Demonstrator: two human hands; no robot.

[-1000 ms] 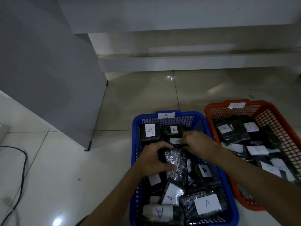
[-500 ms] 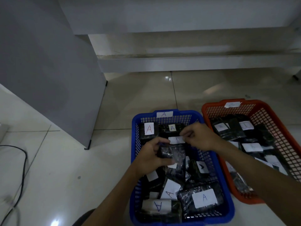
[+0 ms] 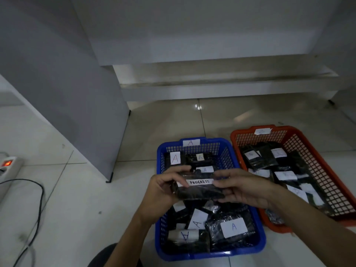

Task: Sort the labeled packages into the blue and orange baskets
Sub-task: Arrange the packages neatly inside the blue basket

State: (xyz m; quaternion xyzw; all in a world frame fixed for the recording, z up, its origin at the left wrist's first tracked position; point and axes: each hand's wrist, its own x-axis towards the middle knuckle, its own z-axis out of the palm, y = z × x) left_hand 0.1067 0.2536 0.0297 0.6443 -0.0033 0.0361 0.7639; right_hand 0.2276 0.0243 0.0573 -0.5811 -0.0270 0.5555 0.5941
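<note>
Above the blue basket both my hands hold one black wrapped package with a white strip reading PROGRESS. My left hand grips its left end and my right hand grips its right end. The blue basket carries an A tag on its far rim and holds several black packages with white A labels. The orange basket stands to its right with several black packages bearing white labels; their letters are too dim to read.
A grey panel stands on the tiled floor to the left of the baskets. A power strip with a lit red switch and a black cable lie at far left. A low white shelf runs behind.
Both hands lifted a black package out of the blue basket and turned it so the PROGRESS strip faces up. The camera view shifted slightly.
</note>
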